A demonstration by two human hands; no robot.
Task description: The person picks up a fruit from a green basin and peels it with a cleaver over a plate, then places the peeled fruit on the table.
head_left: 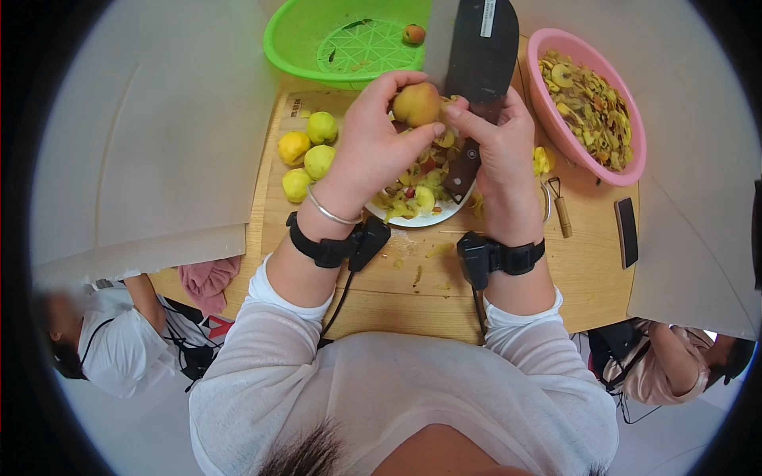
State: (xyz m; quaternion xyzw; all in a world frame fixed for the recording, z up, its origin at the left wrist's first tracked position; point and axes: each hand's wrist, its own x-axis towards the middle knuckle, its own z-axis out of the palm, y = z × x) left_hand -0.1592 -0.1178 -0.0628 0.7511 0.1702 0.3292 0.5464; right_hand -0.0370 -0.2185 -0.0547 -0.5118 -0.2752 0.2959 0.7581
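Note:
My left hand (pixel 367 143) is closed around an unpeeled peach (pixel 416 105), orange-yellow with a reddish tint. In my right hand (pixel 508 151) is a cleaver (pixel 482 59), its wide dark blade pointing away from me and its dark handle slanting down under the palm. The right thumb and fingertips come close to the peach's right side. Below both hands lies a white plate (pixel 429 220) heaped with peels and fruit scraps, partly hidden by the hands and handle. Several peeled yellow-green fruits (pixel 320 161) sit left of my left hand.
A green basket (pixel 305 59) holding one small peach (pixel 413 34) stands at the back. At right are a pink basin (pixel 532 75) full of peels, a wooden-handled peeler (pixel 563 214) and a black phone-like object (pixel 626 232). A pink cloth (pixel 208 282) lies at left. People sit on both sides.

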